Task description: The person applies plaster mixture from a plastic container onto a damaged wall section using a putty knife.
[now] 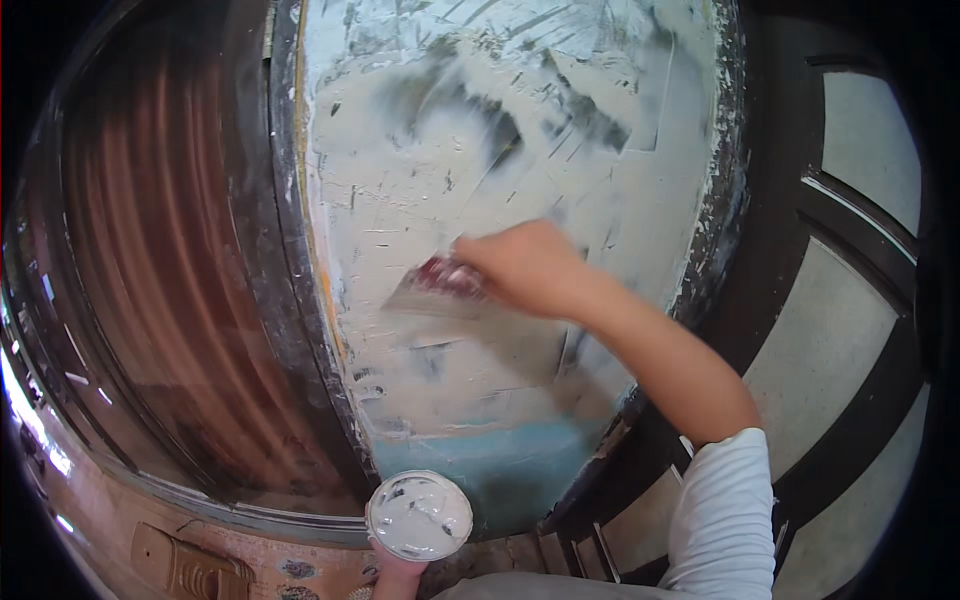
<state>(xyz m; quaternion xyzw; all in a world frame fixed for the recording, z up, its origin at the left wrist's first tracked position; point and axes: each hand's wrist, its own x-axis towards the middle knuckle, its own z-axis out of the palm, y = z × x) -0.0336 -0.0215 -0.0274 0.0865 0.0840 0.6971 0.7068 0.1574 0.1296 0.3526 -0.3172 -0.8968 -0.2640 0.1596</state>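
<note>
My right hand [530, 268] reaches out to the middle of a wall panel [440, 180] smeared with off-white filler. Its fingers are closed on the dark red handle of a wide putty knife [440, 285], which motion blurs a little. The blade's edge points left and lies at or very near the wall; I cannot tell if it touches. Low in view, my left hand [398, 572] grips a round tub [418, 515] of white putty from beneath. Dark streaks mark the putty. Most of the left hand is hidden under the tub.
A dark-framed glass pane with a reddish-brown curtain [160, 280] stands left of the panel. To the right is a dark frame with pale panels [830, 330]. Bare bluish paint [490, 460] shows below the filler. A brown object [185, 562] lies at the lower left.
</note>
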